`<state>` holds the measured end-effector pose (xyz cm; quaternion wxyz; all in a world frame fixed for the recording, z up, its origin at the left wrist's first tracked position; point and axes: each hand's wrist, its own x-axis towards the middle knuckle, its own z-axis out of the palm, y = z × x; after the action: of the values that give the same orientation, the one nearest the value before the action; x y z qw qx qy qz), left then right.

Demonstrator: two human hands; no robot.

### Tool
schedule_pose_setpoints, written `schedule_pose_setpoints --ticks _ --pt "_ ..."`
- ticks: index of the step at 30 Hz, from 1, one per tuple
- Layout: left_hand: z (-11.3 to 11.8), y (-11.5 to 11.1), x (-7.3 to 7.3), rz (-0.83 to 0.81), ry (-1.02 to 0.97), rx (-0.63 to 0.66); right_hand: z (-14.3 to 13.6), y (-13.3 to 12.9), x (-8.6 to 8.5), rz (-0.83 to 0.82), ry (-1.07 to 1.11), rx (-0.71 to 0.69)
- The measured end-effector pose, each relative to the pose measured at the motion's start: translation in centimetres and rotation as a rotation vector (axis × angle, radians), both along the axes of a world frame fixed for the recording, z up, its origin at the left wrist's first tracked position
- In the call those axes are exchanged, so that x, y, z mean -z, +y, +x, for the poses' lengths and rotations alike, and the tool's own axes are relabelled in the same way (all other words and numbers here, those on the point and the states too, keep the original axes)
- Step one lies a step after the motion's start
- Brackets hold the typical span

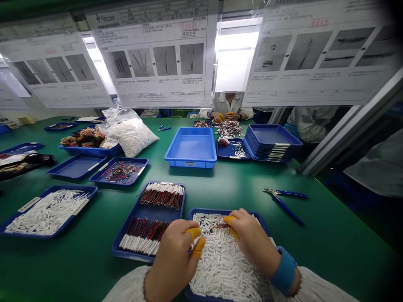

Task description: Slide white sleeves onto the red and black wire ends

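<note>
Both hands are over a blue tray [262,222] heaped with short white tubes [226,260]. My right hand [252,239], with yellow finger covers and a blue wristband, pinches a thin bundle of dark red wires [223,225] above the tubes. My left hand [174,251] has its yellow-covered thumb and forefinger pinched together at the tray's left side; what is between them is mostly hidden. Beside it stands a blue tray [157,213] with two rows of red, black and green wires [160,198] with white ends, partly covered by the left hand.
Blue-handled pliers [286,201] lie at right. A blue bin [191,147] stands ahead, beside stacked trays [272,142]. At left are a tray of white tubes [47,212], a tray of loose wires [121,171] and a plastic bag [132,132]. A co-worker [228,110] sits opposite, under hanging sheets.
</note>
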<state>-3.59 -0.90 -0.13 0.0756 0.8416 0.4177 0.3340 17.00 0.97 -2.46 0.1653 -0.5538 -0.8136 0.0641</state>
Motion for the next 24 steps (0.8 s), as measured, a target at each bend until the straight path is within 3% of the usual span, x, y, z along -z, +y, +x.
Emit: schedule_pose_setpoints --ticks 4,7,12,16,19,24 --pt "2.6 1.4 1.3 -0.101 0.047 0.066 0.5 -0.3 0.0 0.100 0.054 -0.037" --pt "2.9 1.9 2.2 -0.132 0.040 0.046 0.9 -0.6 0.0 0.238 0.156 -0.105" --pt "2.9 1.9 2.4 -0.187 0.002 0.049 0.7 -0.9 -0.1 0.416 0.284 -0.209" --pt "2.6 1.8 2.6 -0.161 -0.071 0.053 1.1 -0.6 0.2 0.387 0.258 -0.194" --pt "1.9 1.8 2.5 -0.155 -0.140 0.009 1.8 -0.3 0.5 0.278 0.217 -0.126" --pt "1.8 1.2 1.5 -0.392 -0.472 -0.060 1.7 -1.0 -0.1 0.110 0.357 -0.041"
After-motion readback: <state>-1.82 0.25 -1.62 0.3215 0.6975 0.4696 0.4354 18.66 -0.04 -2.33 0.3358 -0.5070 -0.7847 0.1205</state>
